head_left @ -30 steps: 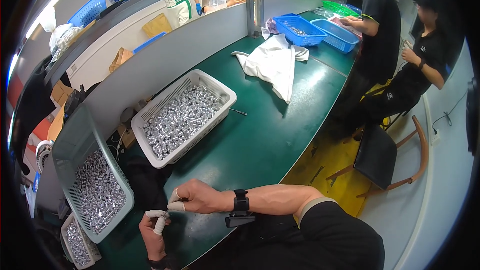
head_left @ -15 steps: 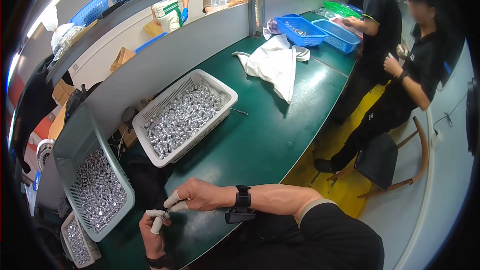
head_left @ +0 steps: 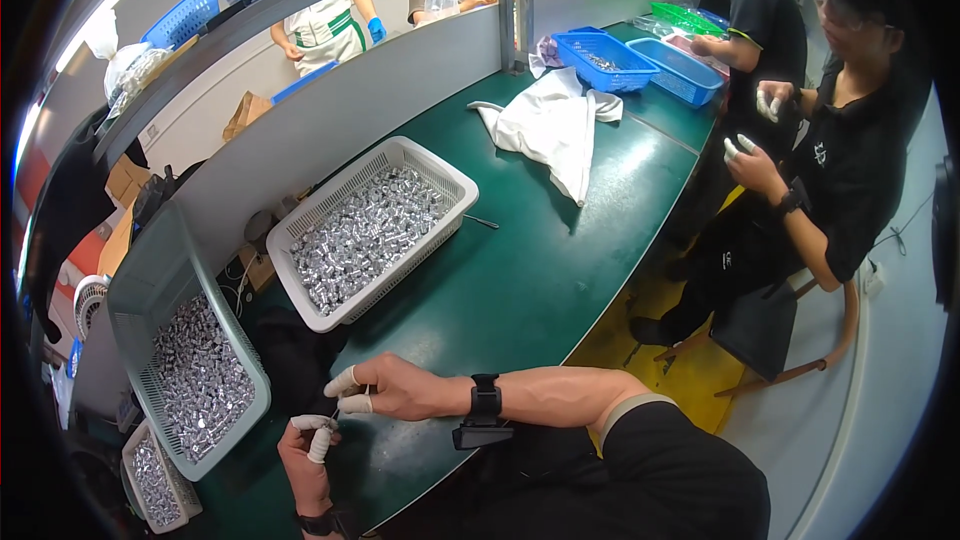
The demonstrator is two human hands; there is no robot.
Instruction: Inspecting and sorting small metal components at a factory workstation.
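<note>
My left hand is closed over the green table, with its white-covered thumb and finger pinched together on a small piece mostly hidden by the fingertips. Just above it, my right hand has its covered fingertips closed around something thin and dark that reaches toward the left fingers, too small to name. A white basket full of small silvery metal cylinders stands beyond my hands. To the left is a grey-green basket with more of these cylinders.
A small white basket of metal pieces sits at lower left. Behind the large white one lies a thin metal tool, then a white cloth and blue baskets. A co-worker is at right by a chair.
The co-worker at right has come nearer, with both hands raised. Behind the partition, a person has moved left. My fingertips have drawn slightly apart, and both hands stay near the same place.
</note>
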